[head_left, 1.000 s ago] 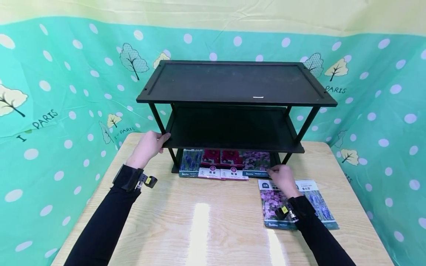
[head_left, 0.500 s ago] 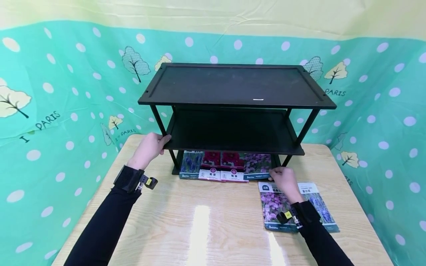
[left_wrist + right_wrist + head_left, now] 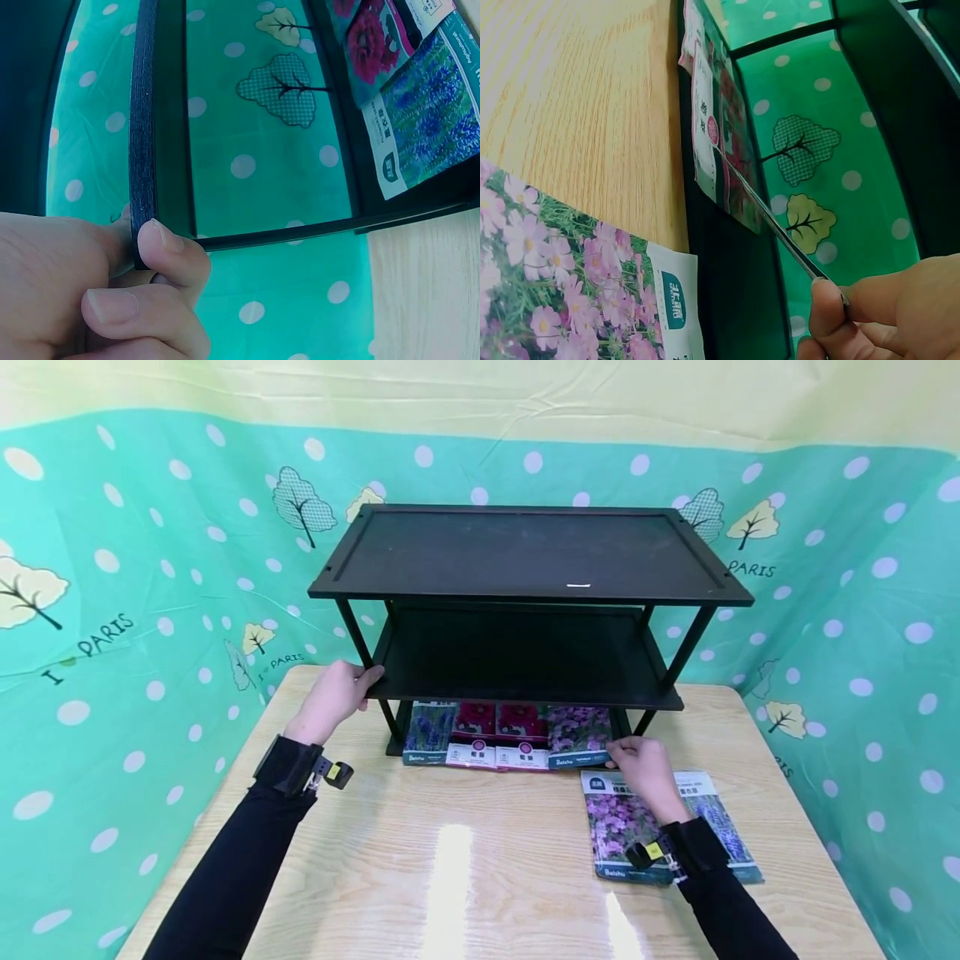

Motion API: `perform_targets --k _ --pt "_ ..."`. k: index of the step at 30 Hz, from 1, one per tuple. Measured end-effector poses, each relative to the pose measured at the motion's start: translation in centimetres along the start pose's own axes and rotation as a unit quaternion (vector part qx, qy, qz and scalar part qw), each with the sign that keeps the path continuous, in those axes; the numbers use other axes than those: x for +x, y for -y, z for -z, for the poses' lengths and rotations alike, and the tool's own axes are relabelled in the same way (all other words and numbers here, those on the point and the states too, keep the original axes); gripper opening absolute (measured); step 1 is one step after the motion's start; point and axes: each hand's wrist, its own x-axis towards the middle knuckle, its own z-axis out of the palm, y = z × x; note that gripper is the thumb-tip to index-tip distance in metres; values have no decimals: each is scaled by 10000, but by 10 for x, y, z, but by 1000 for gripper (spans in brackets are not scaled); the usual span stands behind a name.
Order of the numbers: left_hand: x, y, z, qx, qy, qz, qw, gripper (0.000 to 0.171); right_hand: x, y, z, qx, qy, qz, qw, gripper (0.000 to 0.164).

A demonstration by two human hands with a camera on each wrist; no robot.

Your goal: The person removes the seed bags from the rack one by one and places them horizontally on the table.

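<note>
Nearest, on the pale wood-grain worktop (image 3: 360, 860), lay a glossy packet printed with pink-purple flowers (image 3: 611, 827) and another showing blue flower spikes (image 3: 726, 817), set to the right, probably for easy reach. Beyond them the right hand (image 3: 645, 770) pinched, between thumb and curled fingers, the lower right corner of a thin glossy packet with purple blossoms and a teal bottom band (image 3: 577, 735); held by its corner, seemingly to leave the face uncovered, it looked nearly edge-on in the right wrist view. It was at the right end of the row over the bottom shelf (image 3: 739, 300), beside two red-flowered packets with white label bands (image 3: 498, 735) and a blue-flowered packet (image 3: 429, 732) at the left end. Whether it touched its red neighbour I could not tell. The left hand (image 3: 337, 693) gripped the middle shelf (image 3: 517, 652) at its front left corner, presumably steadying the black three-tier rack (image 3: 465, 556). Farthest off hung a green curtain with pale spots and printed trees (image 3: 450, 468)
</note>
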Motion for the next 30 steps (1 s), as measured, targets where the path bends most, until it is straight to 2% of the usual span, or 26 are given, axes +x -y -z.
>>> perform_targets --k 10,30 --pt "4 0 1 51 64 -18 10000 51 -8 3 0 232 48 -168 9996 32" --pt "0 1 0 51 8 -10 10000 53 -23 26 4 392 101 10 9992 32"
